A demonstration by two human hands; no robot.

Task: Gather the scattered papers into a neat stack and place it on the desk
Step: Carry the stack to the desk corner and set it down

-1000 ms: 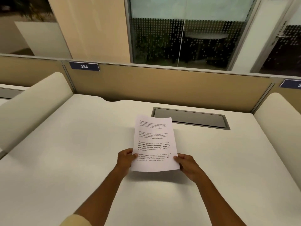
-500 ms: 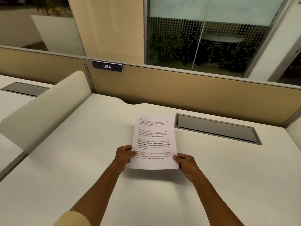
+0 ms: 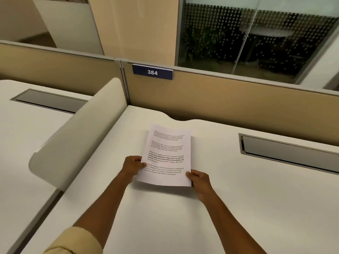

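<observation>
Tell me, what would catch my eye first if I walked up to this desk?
The printed paper stack at the middle of the white desk, gripped at its near corners by the left hand and right hand. Next, the dark blue plate reading 384 on the tan partition behind. A grey hatch is set into the desk at right.

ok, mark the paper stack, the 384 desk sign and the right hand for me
paper stack [image 3: 167,154]: head view, middle of the printed top sheet.
384 desk sign [image 3: 152,72]: head view, on the white number.
right hand [image 3: 199,181]: head view, back of the hand.
</observation>
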